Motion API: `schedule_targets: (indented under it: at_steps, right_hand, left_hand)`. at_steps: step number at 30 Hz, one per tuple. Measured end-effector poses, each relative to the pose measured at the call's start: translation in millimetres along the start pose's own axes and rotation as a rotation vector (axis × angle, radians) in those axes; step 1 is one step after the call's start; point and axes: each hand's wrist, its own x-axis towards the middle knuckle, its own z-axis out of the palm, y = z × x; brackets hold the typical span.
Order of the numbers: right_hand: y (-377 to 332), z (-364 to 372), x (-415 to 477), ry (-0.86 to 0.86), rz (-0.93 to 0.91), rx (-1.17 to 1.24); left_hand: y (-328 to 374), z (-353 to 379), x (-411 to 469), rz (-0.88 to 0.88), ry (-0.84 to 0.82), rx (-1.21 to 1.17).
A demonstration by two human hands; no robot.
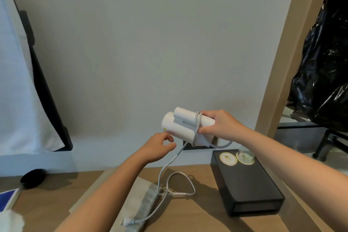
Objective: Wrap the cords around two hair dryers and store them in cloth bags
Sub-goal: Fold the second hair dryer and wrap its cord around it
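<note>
White hair dryer gripped in right hand, cord looped round it — left hand beside the slack

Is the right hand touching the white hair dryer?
Touching. The head view shows the right hand gripping the hair dryer, its fingers curled round the body.

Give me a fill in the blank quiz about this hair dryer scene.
The hair dryer is gripped by the person's ___ hand.
The plug of the cord lies on the cloth bag, on a table made of ___.
The box beside the loose cord is coloured ___.
Missing words: right, wood, black.
</note>
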Motion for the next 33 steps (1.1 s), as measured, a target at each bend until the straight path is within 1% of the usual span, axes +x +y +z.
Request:
schedule_targets:
  at_steps: [4, 7, 14, 21, 24, 30, 33]
  right_hand:
    - [-8.9, -9.1, -4.6, 0.010, 0.001, 0.050]
    - [-12.2, -13.8, -8.8, 0.013, 0.000, 0.085]
    - [-10.9, -22.8, -13.8, 0.040, 0.025, 0.151]
    - [-9.9, -23.7, -12.8, 0.108, 0.057, 0.163]
    - [-6.3, -23.8, -11.7, 0.121, 0.080, 0.210]
    - [-0.1, -20.8, -10.5, 0.123, 0.126, 0.279]
    - [3.6, -20.8, -10.3, 0.123, 0.174, 0.365]
  left_hand:
    - [5.9, 20.8, 8.7, -0.052, -0.090, -0.039]
    - [11.4, 35.7, 14.5, -0.092, -0.116, -0.098]
    - [19.6, 53.5, 11.5, -0.110, -0.033, -0.205]
    - [19.7, 54.3, 2.9, -0.064, 0.073, -0.153]
    - [21.5, 52.0, -3.7, -0.041, 0.138, -0.121]
    - [30.1, 45.4, -16.0, -0.001, 0.152, -0.031]
    - [36.0, 40.1, -24.5, 0.057, 0.179, 0.078]
